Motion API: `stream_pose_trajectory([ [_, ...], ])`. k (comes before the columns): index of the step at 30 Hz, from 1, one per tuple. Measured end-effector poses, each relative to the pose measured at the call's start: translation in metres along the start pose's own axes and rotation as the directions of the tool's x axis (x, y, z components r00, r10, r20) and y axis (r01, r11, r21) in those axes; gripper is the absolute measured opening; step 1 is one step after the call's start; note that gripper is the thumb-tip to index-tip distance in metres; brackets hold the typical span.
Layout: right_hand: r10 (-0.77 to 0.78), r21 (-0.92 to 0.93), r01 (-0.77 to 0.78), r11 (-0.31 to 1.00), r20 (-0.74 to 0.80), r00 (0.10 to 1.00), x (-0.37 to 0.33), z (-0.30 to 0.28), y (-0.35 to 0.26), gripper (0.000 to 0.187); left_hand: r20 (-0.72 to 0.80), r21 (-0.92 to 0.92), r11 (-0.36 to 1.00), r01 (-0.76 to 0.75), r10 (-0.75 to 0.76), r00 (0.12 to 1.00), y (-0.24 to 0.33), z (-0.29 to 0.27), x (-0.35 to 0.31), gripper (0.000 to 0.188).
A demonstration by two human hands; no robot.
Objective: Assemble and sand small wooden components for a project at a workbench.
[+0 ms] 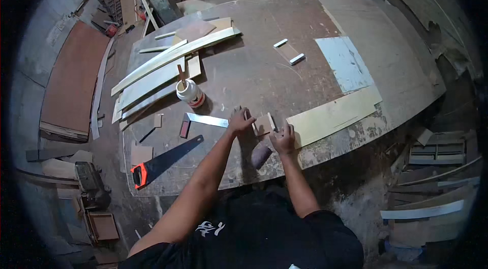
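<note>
Near the front edge of the table, my two hands close on a small flat wooden piece (263, 124) with a thin upright strip along each side. My left hand (240, 120) grips its left strip, thumb on the inner side. At the right strip, my right hand (282, 140) has its fingers pressed against the near end. Just below lies a rounded dark purple-grey object (261, 156) whose kind I cannot make out. A try square (206, 120) lies beside my left hand, its metal blade pointing toward it. A similar piece with two white end strips (288, 52) rests farther back.
A white glue jar (191, 95) with a brown stick stands left of centre. A handsaw (168, 161) with an orange handle lies front left. Long boards (173, 68) are piled back left. A pale yellow panel (333, 115) and a light blue-white sheet (345, 63) lie to the right.
</note>
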State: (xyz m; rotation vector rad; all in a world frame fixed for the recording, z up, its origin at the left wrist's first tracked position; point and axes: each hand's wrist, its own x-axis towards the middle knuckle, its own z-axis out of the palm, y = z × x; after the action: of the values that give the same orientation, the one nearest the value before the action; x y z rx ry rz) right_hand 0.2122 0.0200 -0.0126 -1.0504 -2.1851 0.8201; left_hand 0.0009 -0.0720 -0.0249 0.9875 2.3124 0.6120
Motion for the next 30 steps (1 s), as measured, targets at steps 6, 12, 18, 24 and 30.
stream_pose_trajectory([
  [6, -0.162, -0.025, 0.161, 0.987, -0.121, 0.979, -0.038, -0.057, 0.026, 0.053, -0.019, 0.432, 0.897, -0.095, 0.114, 0.993, 0.071, 0.004, -0.039, 0.099],
  [12, -0.105, -0.008, 0.105, 0.994, -0.121, 0.987, -0.062, -0.104, 0.048, 0.046, -0.058, 0.520, 0.837, -0.171, 0.234, 0.970, 0.069, 0.023, -0.040, 0.087],
  [18, -0.082, -0.018, 0.082, 0.996, 0.008, 0.997, -0.055, -0.125, 0.067, 0.044, -0.069, 0.521, 0.828, -0.206, 0.282, 0.957, 0.078, 0.021, -0.035, 0.071],
  [24, -0.258, 0.141, 0.259, 0.956, -0.029, 0.966, -0.018, -0.126, 0.059, 0.012, -0.215, 0.382, 0.865, -0.324, 0.424, 0.880, 0.112, -0.005, -0.067, 0.080],
  [30, -0.443, 0.098, 0.433, 0.896, 0.153, 0.883, 0.028, -0.165, 0.001, 0.020, -0.264, 0.179, 0.877, -0.446, 0.480, 0.837, 0.153, -0.043, -0.109, 0.079],
])
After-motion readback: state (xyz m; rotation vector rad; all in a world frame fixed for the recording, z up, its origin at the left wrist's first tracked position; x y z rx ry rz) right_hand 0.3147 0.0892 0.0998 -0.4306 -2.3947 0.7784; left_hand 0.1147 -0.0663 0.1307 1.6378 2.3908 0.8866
